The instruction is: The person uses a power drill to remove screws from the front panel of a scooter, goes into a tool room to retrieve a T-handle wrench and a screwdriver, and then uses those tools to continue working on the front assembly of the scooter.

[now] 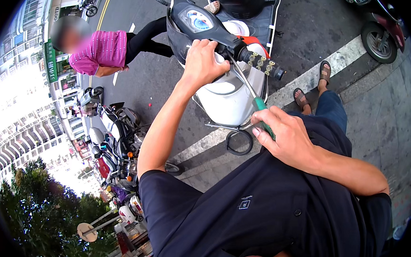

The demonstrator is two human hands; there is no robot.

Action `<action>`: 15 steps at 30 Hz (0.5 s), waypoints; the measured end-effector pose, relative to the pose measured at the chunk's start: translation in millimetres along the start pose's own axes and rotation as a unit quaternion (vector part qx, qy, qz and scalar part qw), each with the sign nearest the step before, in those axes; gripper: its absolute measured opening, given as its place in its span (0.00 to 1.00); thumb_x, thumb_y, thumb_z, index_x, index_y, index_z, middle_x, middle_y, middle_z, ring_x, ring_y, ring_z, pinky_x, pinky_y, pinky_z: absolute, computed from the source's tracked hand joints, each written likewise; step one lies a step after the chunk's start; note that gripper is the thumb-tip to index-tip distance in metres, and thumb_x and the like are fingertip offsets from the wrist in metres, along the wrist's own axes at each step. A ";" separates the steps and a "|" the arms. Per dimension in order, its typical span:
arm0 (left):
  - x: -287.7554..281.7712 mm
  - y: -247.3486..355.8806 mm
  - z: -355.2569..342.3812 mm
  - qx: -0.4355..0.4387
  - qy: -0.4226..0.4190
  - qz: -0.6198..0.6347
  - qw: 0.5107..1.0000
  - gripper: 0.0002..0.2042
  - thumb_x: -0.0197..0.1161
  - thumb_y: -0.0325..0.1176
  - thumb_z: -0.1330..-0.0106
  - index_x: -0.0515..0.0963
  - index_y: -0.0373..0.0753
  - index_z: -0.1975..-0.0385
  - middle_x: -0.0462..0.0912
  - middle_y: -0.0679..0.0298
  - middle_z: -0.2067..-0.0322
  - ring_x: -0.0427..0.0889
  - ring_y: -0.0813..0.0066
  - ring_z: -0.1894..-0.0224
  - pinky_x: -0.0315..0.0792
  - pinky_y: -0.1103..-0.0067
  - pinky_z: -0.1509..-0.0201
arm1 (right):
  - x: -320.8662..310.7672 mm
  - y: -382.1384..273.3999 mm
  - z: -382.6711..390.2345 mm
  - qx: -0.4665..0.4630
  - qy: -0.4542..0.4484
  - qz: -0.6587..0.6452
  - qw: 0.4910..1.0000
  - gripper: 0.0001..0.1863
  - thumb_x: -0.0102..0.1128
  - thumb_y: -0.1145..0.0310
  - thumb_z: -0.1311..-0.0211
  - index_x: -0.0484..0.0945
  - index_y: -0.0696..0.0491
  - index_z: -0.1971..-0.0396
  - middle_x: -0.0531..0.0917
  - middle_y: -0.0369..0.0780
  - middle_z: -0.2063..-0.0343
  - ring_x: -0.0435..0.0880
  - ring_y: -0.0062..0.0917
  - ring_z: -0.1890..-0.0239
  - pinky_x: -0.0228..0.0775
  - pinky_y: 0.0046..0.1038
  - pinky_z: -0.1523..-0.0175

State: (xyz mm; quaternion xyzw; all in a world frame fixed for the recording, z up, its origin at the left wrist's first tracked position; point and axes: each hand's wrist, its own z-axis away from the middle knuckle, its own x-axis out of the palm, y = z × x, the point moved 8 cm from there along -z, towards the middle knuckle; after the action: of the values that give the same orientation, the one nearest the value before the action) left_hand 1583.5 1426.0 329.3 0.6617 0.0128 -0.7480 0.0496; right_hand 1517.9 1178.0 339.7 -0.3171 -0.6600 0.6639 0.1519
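Note:
A scooter with a white front body (231, 99) and a dark handlebar cover (186, 12) stands in front of me. My left hand (203, 65) grips the edge of that cover, its fingers curled over the top below the dial (198, 22). In my right hand (287, 140) is a screwdriver (259, 103), held by its green handle. Its metal shaft slants up and left to the underside of the cover, close to the left thumb. Where the tip sits is hidden. Right of the shaft is the patterned handlebar grip (262, 63).
A person in a pink patterned top (107, 49) stands beyond the scooter at the left. Parked motorcycles (116, 123) line the left side. A black looped cable (239, 142) hangs or lies near the scooter's lower body. At top right stands a dark red scooter (380, 38).

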 end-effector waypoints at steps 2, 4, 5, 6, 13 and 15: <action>0.8 -1.0 0.6 -0.005 -0.005 0.004 1.000 0.27 0.71 0.42 0.52 0.83 0.26 0.56 0.83 0.49 0.60 0.78 0.51 0.53 0.73 0.63 0.43 | -1.6 5.1 0.0 -0.002 0.019 -0.052 0.998 0.11 0.65 0.66 0.34 0.77 0.53 0.55 0.81 0.42 0.64 0.85 0.41 0.68 0.75 0.39 0.64; 1.4 -1.4 0.7 -0.006 -0.010 0.007 1.000 0.27 0.71 0.42 0.53 0.83 0.27 0.56 0.82 0.49 0.60 0.78 0.51 0.53 0.73 0.63 0.43 | -2.1 7.6 -1.1 -0.005 0.023 -0.084 0.996 0.11 0.64 0.67 0.33 0.77 0.53 0.55 0.82 0.42 0.63 0.85 0.41 0.67 0.75 0.38 0.63; 1.0 -1.3 0.5 -0.004 -0.010 0.009 1.000 0.27 0.71 0.42 0.53 0.83 0.27 0.56 0.82 0.49 0.60 0.78 0.51 0.52 0.73 0.63 0.43 | -3.5 7.5 -1.7 -0.007 0.028 -0.100 0.995 0.11 0.64 0.67 0.33 0.77 0.54 0.55 0.82 0.42 0.62 0.85 0.41 0.67 0.75 0.37 0.63; 0.8 -1.5 0.3 -0.005 -0.010 0.010 1.000 0.27 0.71 0.43 0.53 0.83 0.27 0.56 0.82 0.50 0.60 0.78 0.51 0.52 0.73 0.63 0.43 | -4.4 5.7 -2.1 -0.013 0.029 -0.097 0.995 0.11 0.64 0.67 0.33 0.77 0.53 0.55 0.82 0.42 0.63 0.85 0.40 0.67 0.75 0.38 0.63; 0.1 -2.1 1.1 -0.010 -0.012 0.021 1.000 0.27 0.72 0.42 0.53 0.84 0.28 0.56 0.82 0.51 0.61 0.78 0.51 0.53 0.73 0.63 0.44 | -0.9 -5.8 0.0 -0.007 -0.052 0.085 0.995 0.12 0.67 0.63 0.35 0.77 0.51 0.57 0.79 0.42 0.66 0.85 0.39 0.70 0.74 0.41 0.66; 0.0 -2.4 1.7 -0.009 -0.010 0.024 1.000 0.27 0.72 0.42 0.53 0.84 0.29 0.56 0.82 0.51 0.61 0.77 0.52 0.53 0.73 0.63 0.45 | -2.9 -2.7 0.1 -0.010 -0.043 0.064 0.997 0.12 0.67 0.63 0.36 0.77 0.51 0.58 0.79 0.42 0.66 0.84 0.39 0.69 0.74 0.41 0.66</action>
State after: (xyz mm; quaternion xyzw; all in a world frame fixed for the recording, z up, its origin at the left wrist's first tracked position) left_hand 1581.6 1428.2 329.4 0.6536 0.0028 -0.7533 0.0735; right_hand 1519.4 1176.4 343.0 -0.3313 -0.6509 0.6787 0.0773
